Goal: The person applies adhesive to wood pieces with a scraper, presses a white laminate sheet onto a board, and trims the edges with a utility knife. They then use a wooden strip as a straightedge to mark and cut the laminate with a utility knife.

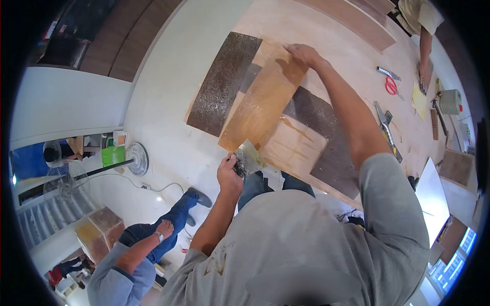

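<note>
My left hand (229,175) is closed around the dark handle of a wide scraper (248,158). Its blade is smeared with a yellowish substance and sits by the near end of a wooden board (263,104). A glossy, amber wet coat covers that board. At the board's far corner, my right hand (304,55) grips the edge, with some fingers hidden. Beneath and beside the board lie dark-faced panels (224,79) with a speckled wet sheen. A pale wooden piece (293,148) with glue-like streaks lies close to me.
On the table's right lie red-handled scissors (391,85), metal tools (385,125) and a yellow sheet (419,102). Another person's hand (424,76) touches the table there. Long boards (347,20) lie at the back. A second person (148,245) stands at left, near a fan (64,181).
</note>
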Available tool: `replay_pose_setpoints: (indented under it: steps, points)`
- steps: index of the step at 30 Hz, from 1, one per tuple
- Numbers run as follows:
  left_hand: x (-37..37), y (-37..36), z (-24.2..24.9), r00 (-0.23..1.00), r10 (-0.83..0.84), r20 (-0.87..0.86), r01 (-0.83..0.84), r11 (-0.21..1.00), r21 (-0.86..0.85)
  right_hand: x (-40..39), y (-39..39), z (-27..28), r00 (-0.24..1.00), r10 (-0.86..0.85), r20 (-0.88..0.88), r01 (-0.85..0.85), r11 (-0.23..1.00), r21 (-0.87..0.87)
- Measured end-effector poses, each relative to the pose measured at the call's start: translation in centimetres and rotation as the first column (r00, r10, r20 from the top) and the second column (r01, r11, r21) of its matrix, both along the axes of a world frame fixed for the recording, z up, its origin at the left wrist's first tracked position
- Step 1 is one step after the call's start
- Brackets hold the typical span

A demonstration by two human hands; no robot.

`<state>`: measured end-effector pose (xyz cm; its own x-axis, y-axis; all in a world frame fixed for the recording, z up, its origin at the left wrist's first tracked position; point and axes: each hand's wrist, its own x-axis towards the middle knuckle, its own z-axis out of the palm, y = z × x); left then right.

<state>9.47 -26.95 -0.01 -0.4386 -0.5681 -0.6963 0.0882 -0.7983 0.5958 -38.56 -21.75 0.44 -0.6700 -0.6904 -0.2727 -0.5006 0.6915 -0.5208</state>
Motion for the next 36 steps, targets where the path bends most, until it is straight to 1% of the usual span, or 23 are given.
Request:
replay_pose_setpoints:
  steps: [1,4,6,8,10,12,14,15,16,17,18,19,20,21,23,24,27,28,29,31,34,36]
  points:
    - [0.2,0.3,-0.1,1.0,0.005,0.007,-0.005,1.0,0.007,0.1,-1.7,-0.3,1.0,-0.008,0.031,0.007,1.0,0.028]
    - [0.5,0.1,0.2,1.0,-0.004,-0.011,0.004,1.0,0.01,0.7,-4.1,-0.2,0.993,-0.007,0.121,0.008,1.0,-0.006]
    - [0.8,-0.2,0.1,1.0,-0.028,-0.002,0.028,0.999,0.015,1.6,-3.6,-0.2,0.993,0.072,0.098,-0.061,0.991,-0.119]
    - [1.3,-1.0,0.0,0.997,-0.073,0.027,0.073,0.997,0.009,2.9,-2.9,0.0,0.999,0.026,-0.024,-0.03,0.984,-0.176]
    - [1.8,-1.9,0.9,0.994,-0.093,0.063,0.094,0.995,-0.018,5.5,-1.6,0.7,0.96,-0.154,-0.233,0.106,0.973,-0.204]
    - [2.3,-2.9,2.0,0.991,-0.121,0.064,0.124,0.991,-0.05,9.5,2.3,0.7,0.926,-0.271,-0.261,0.131,0.883,-0.451]
    - [2.6,-3.9,3.3,0.984,-0.171,0.043,0.174,0.98,-0.092,16.6,7.9,2.0,0.895,-0.324,-0.308,0.116,0.833,-0.542]
    - [2.7,-4.6,3.7,0.98,-0.197,0.033,0.199,0.974,-0.112,20.7,10.7,2.7,0.91,-0.349,-0.223,0.199,0.841,-0.503]
    - [2.8,-5.3,4.0,0.973,-0.231,0.003,0.23,0.967,-0.111,24.1,14.0,0.8,0.874,-0.364,-0.321,0.187,0.863,-0.47]
    - [2.7,-6.0,4.2,0.965,-0.26,-0.027,0.256,0.962,-0.098,28.6,16.4,1.3,0.876,-0.445,-0.185,0.327,0.831,-0.451]
    - [2.5,-6.5,4.3,0.956,-0.286,-0.06,0.281,0.956,-0.086,32.5,19.5,-0.3,0.843,-0.511,-0.167,0.451,0.841,-0.299]
    - [2.2,-7.0,4.4,0.946,-0.311,-0.093,0.305,0.95,-0.071,36.3,21.8,-0.2,0.797,-0.601,-0.053,0.586,0.792,-0.171]
    - [2.2,-7.6,3.6,0.933,-0.34,-0.117,0.331,0.939,-0.092,39.9,23.9,-0.5,0.741,-0.671,0.029,0.666,0.728,-0.161]
    - [2.1,-8.1,3.5,0.935,-0.333,-0.123,0.321,0.941,-0.104,42.9,25.5,-0.9,0.665,-0.739,0.11,0.746,0.649,-0.147]
    - [1.4,-8.0,3.3,0.93,-0.339,-0.143,0.325,0.939,-0.116,47.3,28.1,-2.1,0.559,-0.798,0.225,0.828,0.554,-0.092]
    - [1.0,-7.6,3.6,0.918,-0.356,-0.172,0.341,0.933,-0.113,49.0,29.6,-2.0,0.496,-0.822,0.28,0.864,0.5,-0.062]
    - [0.5,-6.0,4.0,0.889,-0.405,-0.214,0.396,0.914,-0.088,50.6,31.2,-0.4,0.433,-0.85,0.3,0.895,0.445,-0.032]
    - [0.3,-5.3,4.1,0.882,-0.417,-0.22,0.407,0.909,-0.092,50.9,31.8,-1.0,0.436,-0.839,0.325,0.899,0.392,-0.196]
    - [0.1,-4.6,4.2,0.878,-0.423,-0.224,0.411,0.906,-0.101,51.3,32.8,-1.4,0.414,-0.85,0.326,0.909,0.363,-0.206]
    - [-0.2,-2.6,4.2,0.867,-0.432,-0.248,0.422,0.902,-0.094,51.2,34.3,-0.4,0.385,-0.86,0.335,0.919,0.324,-0.226]
    - [0.0,1.2,4.4,0.855,-0.446,-0.263,0.434,0.895,-0.105,52.0,38.4,-0.1,0.281,-0.875,0.394,0.953,0.205,-0.223]
    - [0.1,4.4,5.2,0.838,-0.476,-0.266,0.459,0.879,-0.128,52.8,42.3,0.2,0.286,-0.923,0.258,0.951,0.239,-0.197]
